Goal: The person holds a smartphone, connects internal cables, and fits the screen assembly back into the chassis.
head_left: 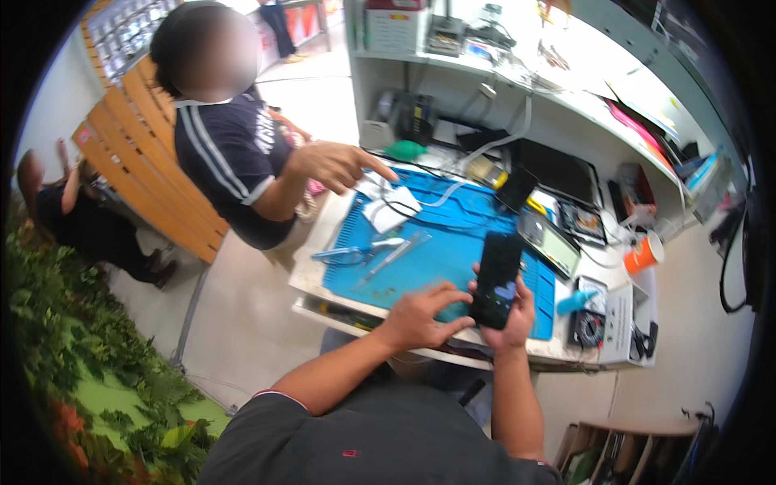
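A black smartphone (496,279) with a small lit patch on its screen is upright in my right hand (511,322), whose fingers wrap round it over the front edge of a blue mat (372,275). My left hand (424,315) is beside the phone's lower left, thumb and index finger apart at or near its edge. On the mat lie thin tools (388,261), cables and white paper (392,208). A propped device with a pale screen (550,242) is right of the phone.
A person in a striped-sleeve shirt (222,153) points over the bench's left side. Another person (81,210) is by a slatted wooden board (153,178). An orange cup (643,252), a blue bottle (574,301) and a meter (588,330) crowd the right side, under cluttered shelves (485,73).
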Demonstrator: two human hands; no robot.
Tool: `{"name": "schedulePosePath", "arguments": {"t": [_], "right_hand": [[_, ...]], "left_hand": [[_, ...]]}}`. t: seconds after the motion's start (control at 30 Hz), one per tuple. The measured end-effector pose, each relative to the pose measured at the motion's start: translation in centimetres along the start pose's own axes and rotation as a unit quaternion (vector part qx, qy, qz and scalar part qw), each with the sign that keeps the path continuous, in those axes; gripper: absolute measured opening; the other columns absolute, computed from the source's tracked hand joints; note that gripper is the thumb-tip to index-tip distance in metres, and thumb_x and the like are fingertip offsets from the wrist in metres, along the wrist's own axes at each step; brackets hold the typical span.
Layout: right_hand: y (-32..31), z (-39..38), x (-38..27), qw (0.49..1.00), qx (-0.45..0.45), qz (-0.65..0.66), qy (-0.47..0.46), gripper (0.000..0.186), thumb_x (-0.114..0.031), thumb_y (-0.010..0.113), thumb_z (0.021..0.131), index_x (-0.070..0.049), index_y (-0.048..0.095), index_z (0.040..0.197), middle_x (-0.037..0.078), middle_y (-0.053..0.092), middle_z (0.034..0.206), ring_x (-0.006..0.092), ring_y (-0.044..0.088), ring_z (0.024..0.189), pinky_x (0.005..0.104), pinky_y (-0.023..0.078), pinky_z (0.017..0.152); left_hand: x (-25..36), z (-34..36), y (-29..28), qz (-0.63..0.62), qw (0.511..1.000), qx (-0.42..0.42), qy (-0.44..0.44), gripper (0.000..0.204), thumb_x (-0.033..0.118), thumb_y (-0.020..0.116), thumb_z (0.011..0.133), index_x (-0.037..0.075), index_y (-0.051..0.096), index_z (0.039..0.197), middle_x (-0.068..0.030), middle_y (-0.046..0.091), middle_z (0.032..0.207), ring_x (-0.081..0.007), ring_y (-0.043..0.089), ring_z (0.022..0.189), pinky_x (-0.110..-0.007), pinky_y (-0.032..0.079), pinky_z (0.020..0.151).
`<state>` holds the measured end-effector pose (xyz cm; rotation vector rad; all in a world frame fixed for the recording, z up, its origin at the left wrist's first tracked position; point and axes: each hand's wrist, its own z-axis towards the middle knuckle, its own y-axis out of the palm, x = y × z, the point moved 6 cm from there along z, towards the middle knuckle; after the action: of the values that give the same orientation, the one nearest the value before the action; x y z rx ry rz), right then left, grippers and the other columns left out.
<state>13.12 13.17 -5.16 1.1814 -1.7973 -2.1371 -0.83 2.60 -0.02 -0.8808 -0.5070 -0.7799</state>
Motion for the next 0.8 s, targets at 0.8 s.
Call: {"name": "schedulePosePath", "arguments": {"t": [0.8], "right_hand": [[0.1,0.0,0.1,1.0,0.002,-0.01,-0.021,0.046,-0.034,0.042,0.106,-0.011,0.048,0.146,0.028,0.061,0.137,0.0366,0.069,0.106,0.0495,0.056,0.097]], "left_hand": [[1.9,0.8,2.0,0.088,0.992,-0.089,0.031,0.077,0.054,0.078,0.086,0.011,0.056,0.145,-0.0161,0.058,0.119,-0.0339,0.06,0.109,-0.045,0.05,0.095]]}}
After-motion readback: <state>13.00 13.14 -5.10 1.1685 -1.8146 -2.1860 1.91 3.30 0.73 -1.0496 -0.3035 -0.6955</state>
